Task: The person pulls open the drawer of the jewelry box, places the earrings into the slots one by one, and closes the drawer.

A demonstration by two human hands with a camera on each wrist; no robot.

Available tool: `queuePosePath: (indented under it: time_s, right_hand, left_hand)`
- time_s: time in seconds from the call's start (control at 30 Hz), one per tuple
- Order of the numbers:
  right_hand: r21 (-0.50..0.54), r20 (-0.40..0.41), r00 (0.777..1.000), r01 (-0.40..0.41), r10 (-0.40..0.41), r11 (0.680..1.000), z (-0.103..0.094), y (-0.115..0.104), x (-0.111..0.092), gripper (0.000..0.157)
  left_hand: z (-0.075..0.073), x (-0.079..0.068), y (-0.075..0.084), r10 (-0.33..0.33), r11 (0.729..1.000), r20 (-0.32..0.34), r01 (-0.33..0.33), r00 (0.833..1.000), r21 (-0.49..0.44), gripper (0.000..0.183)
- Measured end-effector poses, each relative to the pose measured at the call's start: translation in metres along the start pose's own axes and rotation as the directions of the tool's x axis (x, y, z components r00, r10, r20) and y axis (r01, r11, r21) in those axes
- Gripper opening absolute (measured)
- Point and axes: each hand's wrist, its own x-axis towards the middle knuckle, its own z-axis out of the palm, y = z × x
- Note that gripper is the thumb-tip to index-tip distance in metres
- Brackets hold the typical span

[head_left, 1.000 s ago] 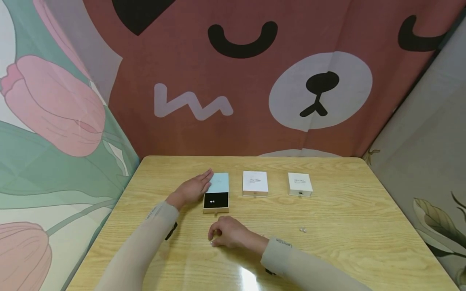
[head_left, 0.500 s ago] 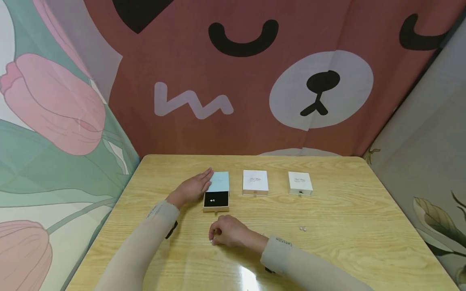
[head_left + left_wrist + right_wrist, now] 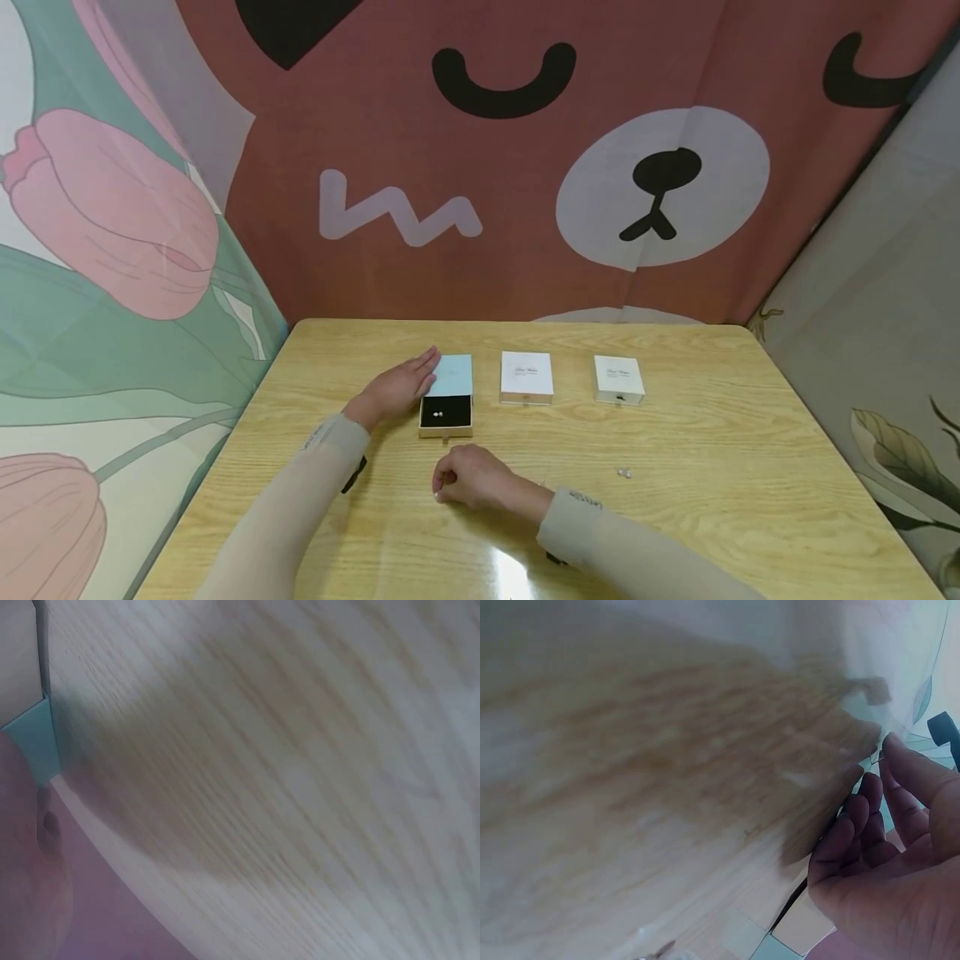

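Note:
In the head view my left hand (image 3: 397,387) rests against the left side of a light blue jewellery box (image 3: 453,375), its fingers fairly straight. The box's drawer (image 3: 446,432) is pulled out toward me, and a pair of small shiny earrings (image 3: 438,414) sits on its black lining. In front of it, just above the table, my right hand (image 3: 472,477) pinches a tiny earring between thumb and forefinger. A thin pin (image 3: 877,760) shows at those fingertips in the right wrist view; the rest of the earring is mostly hidden. The left wrist view catches only a blue box corner (image 3: 41,742).
Two white lettered boxes, a middle one (image 3: 527,377) and a right one (image 3: 618,380), stand closed along the back of the wooden table (image 3: 720,433). A pair of small shiny earrings (image 3: 624,473) lies on the table at right. Printed cloths (image 3: 510,275) hang behind.
My right hand stays nearly in place, its fingertips turning slightly so less of the tiny earring shows. The left hand and boxes have not moved.

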Motion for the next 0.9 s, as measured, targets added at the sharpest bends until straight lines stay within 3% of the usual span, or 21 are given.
queuePosePath:
  time_s: [0.57,0.9]
  right_hand:
    - [0.091,-0.094,0.995,0.044,-0.035,0.995,-0.0022,-0.0041,0.0037,0.009]
    - [0.106,-0.239,0.964,0.144,-0.116,0.984,-0.0076,0.0000,0.0092,0.007]
  left_hand:
    - [0.0014,0.0005,0.0009,0.009,1.000,-0.004,-0.009,1.000,-0.002,0.057]
    - [0.0020,0.0000,0.0001,0.011,1.000,-0.021,-0.011,1.000,-0.008,0.056]
